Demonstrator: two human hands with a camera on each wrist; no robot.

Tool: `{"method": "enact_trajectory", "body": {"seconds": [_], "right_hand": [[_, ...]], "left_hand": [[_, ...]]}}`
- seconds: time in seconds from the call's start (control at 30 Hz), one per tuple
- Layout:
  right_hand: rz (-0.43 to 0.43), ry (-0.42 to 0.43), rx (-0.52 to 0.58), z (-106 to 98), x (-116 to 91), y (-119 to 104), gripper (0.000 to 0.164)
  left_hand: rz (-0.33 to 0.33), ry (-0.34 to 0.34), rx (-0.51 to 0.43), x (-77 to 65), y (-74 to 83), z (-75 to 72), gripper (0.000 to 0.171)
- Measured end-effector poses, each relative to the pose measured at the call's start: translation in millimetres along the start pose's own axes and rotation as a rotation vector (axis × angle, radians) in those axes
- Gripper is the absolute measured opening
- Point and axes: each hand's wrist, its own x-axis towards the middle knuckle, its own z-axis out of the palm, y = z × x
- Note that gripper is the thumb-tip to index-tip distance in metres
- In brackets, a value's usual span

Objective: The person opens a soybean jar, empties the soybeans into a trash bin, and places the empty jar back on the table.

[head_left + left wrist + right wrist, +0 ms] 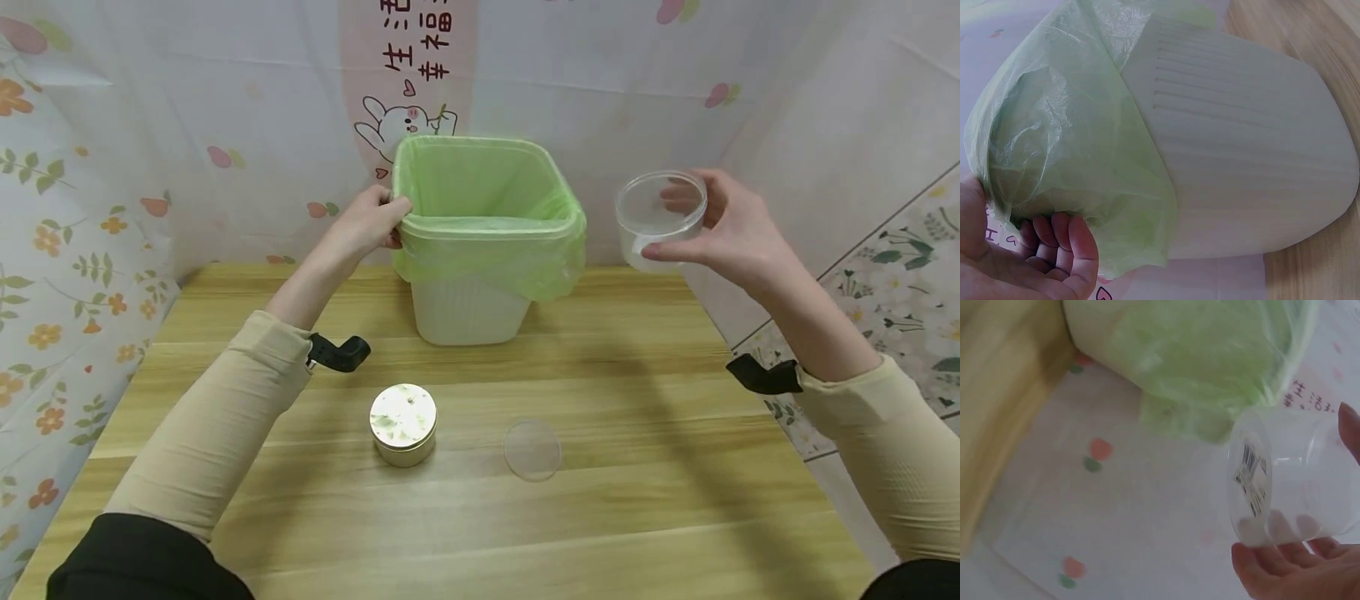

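Clr tub [649, 215] in R hand [738, 223]

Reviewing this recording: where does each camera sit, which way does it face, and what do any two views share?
Head: worn on the head, facing forward and down at the bin, clear container, tin and clear disc; left hand, right hand and beige sleeves show.
Left wrist: on that wrist, facing the bin's side and green liner; the left hand's curled fingers show.
Right wrist: on that wrist, facing the container's barcode label, liner beyond; part of the right hand shows.
Shared: both wrist views show the bin and liner.
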Motion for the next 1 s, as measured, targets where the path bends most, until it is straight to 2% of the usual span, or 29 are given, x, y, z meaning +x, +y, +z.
{"method": "enact_trajectory", "body": {"seconds": [0.1,0.3,0.43,0.6,0.8,1.0], "right_hand": [[0.023,-0.062,0.064,10.1,-13.9,16.6,0.086],[0.084,-0.168,0.057,34.4,-36.4,44.9,0.092],[0.069,-0.254,0.077,55.6,-47.4,65.1,0.093],[0.086,-0.358,0.157,81.7,-57.7,90.5,0.092],[0.095,-0.415,0.185,108.1,-65.9,114.5,0.094],[0.066,-0.459,0.163,123.7,-70.8,125.0,0.099]], "left_hand": [[-0.009,0.003,-0.002,-0.2,-0.1,-1.0,0.043],[-0.014,0.0,0.009,0.0,0.0,-2.3,0.042],[-0.014,0.0,0.008,-0.1,-1.4,-2.3,0.041],[-0.009,-0.004,0.0,-0.5,-2.6,-1.6,0.041],[-0.008,-0.002,0.007,-0.1,-2.7,-2.5,0.041],[-0.01,0.0,-0.005,0.7,-4.2,-2.9,0.042]]}}
